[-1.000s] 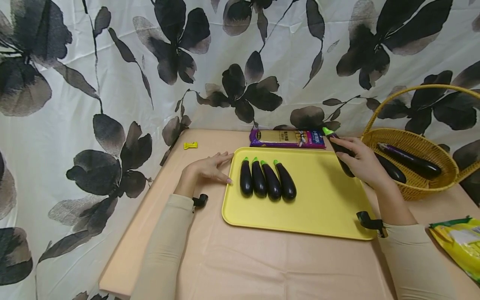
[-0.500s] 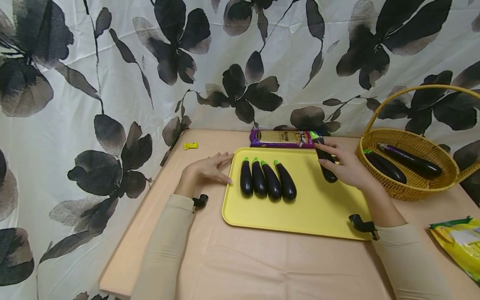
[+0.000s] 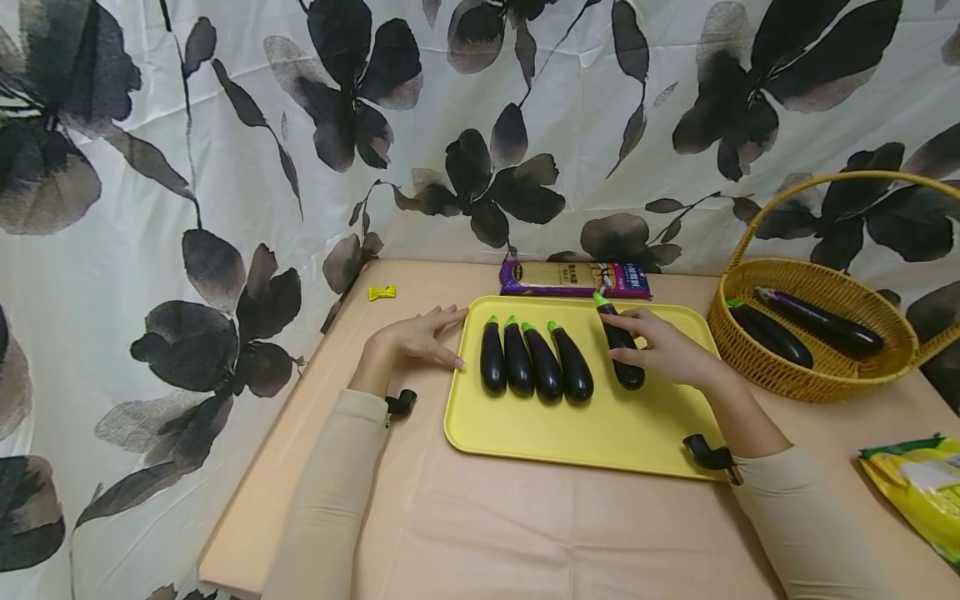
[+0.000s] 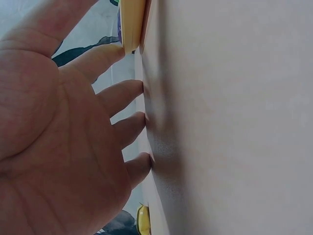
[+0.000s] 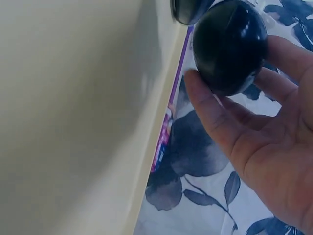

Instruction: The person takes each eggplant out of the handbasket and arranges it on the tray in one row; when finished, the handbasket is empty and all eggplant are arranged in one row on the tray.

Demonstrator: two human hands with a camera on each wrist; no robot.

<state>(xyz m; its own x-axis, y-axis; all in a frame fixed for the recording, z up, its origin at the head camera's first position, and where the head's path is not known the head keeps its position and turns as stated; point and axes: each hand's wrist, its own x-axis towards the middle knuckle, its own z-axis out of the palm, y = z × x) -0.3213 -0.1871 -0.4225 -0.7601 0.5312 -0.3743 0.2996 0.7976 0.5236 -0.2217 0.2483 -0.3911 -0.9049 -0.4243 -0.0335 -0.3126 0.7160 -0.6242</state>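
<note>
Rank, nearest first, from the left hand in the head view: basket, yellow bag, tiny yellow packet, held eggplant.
1. Tiny yellow packet, beyond the left hand
2. Held eggplant, in the grip of the right hand, over the tray
3. Basket, right of the tray
4. Yellow bag, picture's right edge

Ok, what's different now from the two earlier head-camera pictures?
The right hand, gripping an eggplant throughout, has moved left in the head view, from beside the basket to nearer the row of four eggplants. Nothing was let go. Unchanged: that row on the yellow tray, the two eggplants in the basket, and the left hand at the tray's left edge.
</note>
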